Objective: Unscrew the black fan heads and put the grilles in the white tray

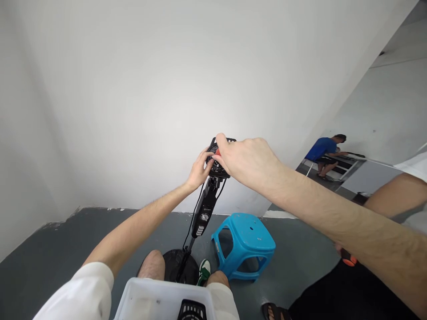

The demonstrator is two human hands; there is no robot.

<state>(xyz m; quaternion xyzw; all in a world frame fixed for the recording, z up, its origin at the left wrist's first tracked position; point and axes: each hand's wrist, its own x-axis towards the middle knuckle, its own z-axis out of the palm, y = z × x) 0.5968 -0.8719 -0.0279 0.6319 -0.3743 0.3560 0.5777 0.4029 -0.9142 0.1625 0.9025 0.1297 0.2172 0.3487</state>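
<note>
A black pedestal fan (204, 209) stands upright in front of me, with a dial and several buttons on its column. Its small black slotted head (218, 170) is at the top, between my hands. My left hand (199, 170) grips the left edge of the head, fingers curled onto its face. From the right, my right hand (248, 158) reaches across the head with thumb and fingers pinched on a small red piece (218, 152). Most of that piece is hidden by the fingers, so I cannot tell its kind.
A white plastic bin (136, 291) with a black slotted cover (191, 310) rests at my lap. A blue stool (255, 233) stands right of the fan's round base (170, 264). A nearby person holds an orange-and-black tool (348, 258). Another person (323, 149) sits at a far table.
</note>
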